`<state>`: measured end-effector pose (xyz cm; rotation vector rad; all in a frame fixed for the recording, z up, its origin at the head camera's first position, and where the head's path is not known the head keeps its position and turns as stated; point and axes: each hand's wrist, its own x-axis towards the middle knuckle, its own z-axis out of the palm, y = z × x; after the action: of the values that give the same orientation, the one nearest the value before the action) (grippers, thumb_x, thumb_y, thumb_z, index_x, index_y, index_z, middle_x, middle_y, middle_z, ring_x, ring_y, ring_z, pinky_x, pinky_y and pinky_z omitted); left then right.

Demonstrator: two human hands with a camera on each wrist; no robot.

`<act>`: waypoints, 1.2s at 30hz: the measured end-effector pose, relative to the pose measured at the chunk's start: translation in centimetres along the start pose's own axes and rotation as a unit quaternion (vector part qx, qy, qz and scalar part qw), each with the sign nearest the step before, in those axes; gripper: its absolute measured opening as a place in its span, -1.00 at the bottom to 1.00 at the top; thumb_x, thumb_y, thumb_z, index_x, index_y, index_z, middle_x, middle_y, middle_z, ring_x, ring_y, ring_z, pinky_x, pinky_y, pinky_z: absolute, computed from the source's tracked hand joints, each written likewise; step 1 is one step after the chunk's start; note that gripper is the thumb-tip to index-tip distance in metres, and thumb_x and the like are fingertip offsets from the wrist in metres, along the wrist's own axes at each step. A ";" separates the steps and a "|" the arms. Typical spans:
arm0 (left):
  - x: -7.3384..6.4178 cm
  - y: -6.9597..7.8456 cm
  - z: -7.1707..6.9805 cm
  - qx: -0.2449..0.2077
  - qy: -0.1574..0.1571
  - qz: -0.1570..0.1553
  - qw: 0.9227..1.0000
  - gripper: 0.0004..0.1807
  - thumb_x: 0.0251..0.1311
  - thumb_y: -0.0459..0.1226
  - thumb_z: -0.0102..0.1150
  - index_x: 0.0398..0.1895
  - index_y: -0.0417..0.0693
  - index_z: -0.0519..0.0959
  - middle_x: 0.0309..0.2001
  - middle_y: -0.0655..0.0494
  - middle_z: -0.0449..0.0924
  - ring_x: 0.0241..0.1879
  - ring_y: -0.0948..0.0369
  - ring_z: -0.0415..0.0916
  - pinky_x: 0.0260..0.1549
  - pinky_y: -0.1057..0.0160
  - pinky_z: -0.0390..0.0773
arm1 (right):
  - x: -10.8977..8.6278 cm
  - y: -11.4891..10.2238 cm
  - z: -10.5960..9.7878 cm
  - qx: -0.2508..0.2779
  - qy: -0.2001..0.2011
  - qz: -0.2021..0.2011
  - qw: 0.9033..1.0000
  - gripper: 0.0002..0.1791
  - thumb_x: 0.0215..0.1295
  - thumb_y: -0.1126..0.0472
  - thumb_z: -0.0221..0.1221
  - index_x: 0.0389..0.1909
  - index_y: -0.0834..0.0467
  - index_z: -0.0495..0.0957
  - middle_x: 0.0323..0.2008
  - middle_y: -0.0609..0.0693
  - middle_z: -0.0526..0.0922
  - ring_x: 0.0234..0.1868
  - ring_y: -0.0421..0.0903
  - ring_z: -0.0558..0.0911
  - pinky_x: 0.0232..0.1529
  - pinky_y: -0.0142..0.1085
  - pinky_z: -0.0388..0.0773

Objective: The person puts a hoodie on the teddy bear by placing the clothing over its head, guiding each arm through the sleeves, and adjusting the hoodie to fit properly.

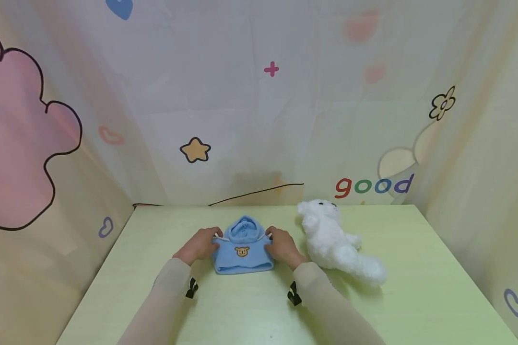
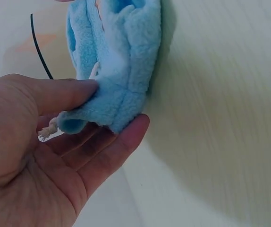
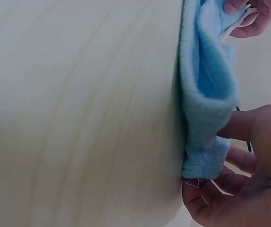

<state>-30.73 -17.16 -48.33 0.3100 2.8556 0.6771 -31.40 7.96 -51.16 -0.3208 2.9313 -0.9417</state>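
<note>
Head view: I see the small light-blue fleece hoodie (image 1: 243,262) on the pale yellow-green wooden counter (image 1: 121,306), between the hands. The left hand (image 1: 201,245) pinches one sleeve, thumb over fingers; the right hand (image 1: 283,247) grips the other. Right of that hand lies a fluffy white plush animal (image 1: 326,239).

On the patterned backdrop (image 1: 224,86), the lowercase word "good" (image 1: 374,186) is running low along the right-hand part, its letters showing in red, green, blue and purple. A magenta plus sign (image 1: 271,69) is standing higher up, nearer the middle of the same backdrop.
</note>
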 end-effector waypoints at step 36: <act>-2.5 4.8 -6.3 -0.036 0.130 0.111 0.985 -0.82 0.31 -0.36 0.13 -0.05 -0.13 0.56 -0.11 -0.07 0.66 -0.34 0.15 0.55 -0.36 0.24 0.58 | -2.8 -5.7 -9.8 -0.036 0.123 -0.085 0.988 -0.77 0.30 0.21 0.23 -0.05 0.16 0.62 -0.08 0.11 0.73 -0.08 0.08 0.69 -0.05 -0.04 0.59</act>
<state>-28.98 -16.22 -40.24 0.5737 3.0614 0.9216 -28.69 9.64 -39.94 -0.5006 3.2110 -0.9612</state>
